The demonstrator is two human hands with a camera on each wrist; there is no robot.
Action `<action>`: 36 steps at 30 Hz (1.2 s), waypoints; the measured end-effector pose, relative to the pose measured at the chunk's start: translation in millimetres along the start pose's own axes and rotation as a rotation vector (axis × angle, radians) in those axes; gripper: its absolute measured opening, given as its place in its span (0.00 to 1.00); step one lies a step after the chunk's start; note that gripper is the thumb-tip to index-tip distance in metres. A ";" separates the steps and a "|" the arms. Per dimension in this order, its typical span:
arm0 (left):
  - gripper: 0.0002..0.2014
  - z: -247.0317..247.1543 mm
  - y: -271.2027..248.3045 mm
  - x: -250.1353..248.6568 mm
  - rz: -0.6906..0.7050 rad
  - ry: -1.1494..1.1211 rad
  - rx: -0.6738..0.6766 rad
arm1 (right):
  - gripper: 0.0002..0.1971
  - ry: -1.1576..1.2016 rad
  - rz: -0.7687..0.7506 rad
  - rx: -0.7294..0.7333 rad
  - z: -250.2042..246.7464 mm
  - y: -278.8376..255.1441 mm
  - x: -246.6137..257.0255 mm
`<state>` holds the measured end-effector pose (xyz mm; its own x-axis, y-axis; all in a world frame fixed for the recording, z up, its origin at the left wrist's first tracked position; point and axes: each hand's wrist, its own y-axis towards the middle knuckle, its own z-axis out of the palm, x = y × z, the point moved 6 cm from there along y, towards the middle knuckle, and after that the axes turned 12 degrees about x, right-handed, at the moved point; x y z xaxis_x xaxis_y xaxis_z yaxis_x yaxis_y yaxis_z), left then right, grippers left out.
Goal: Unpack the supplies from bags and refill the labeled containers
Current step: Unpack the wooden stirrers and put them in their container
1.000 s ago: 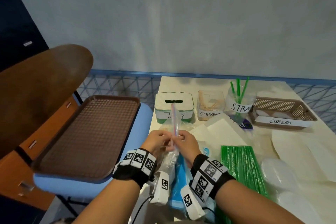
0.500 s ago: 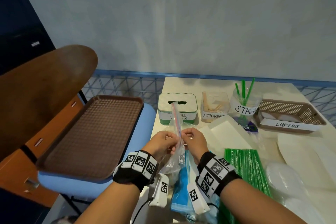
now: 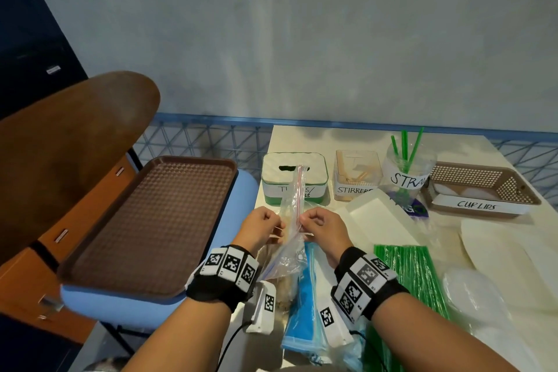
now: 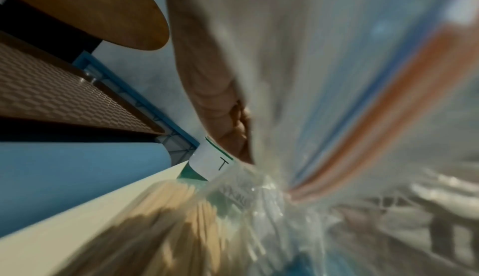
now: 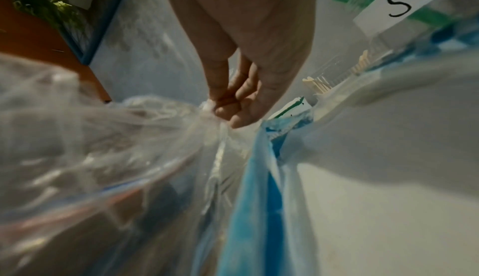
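Note:
A clear zip bag (image 3: 290, 220) with a red-and-blue seal strip stands upright over the table's front left. My left hand (image 3: 262, 226) pinches its left lip and my right hand (image 3: 320, 227) pinches its right lip (image 5: 215, 114). Pale wooden sticks (image 4: 166, 215) fill the bag's bottom. Behind it stand the labeled containers: a white and green tissue box (image 3: 294, 178), a clear STIRRERS tub (image 3: 356, 180), a STRAWS cup (image 3: 407, 172) with green straws, and a brown CUP LIDS basket (image 3: 483, 190).
A blue zip bag (image 3: 305, 302) lies under my right wrist. A bundle of green straws (image 3: 410, 278) and clear cup lids (image 3: 474, 290) lie to the right, with white paper bags (image 3: 377, 220) behind. A brown tray (image 3: 151, 220) rests on a blue seat at left.
Both hands have drawn slightly apart at the bag's seal, and the mouth has started to part. The head view has shifted a little to the left.

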<state>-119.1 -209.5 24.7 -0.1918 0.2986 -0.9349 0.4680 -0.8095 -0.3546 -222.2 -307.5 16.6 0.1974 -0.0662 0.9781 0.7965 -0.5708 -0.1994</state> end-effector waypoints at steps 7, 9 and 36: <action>0.06 18.4 -10.8 -2.9 0.040 0.172 0.185 | 0.07 -0.016 -0.016 0.000 -0.6 1.5 6.5; 0.09 18.9 -10.7 -0.7 0.045 0.141 0.135 | 0.07 -0.075 -0.037 0.015 0.6 0.3 10.4; 0.18 -28.2 -19.8 -7.8 0.285 0.466 -0.239 | 0.19 -1.213 0.280 0.304 79.1 21.3 4.5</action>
<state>-102.6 -181.5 38.6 0.3437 0.3208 -0.8826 0.6368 -0.7703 -0.0321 -159.2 -255.1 12.1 0.6428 0.7234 0.2520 0.7098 -0.4387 -0.5511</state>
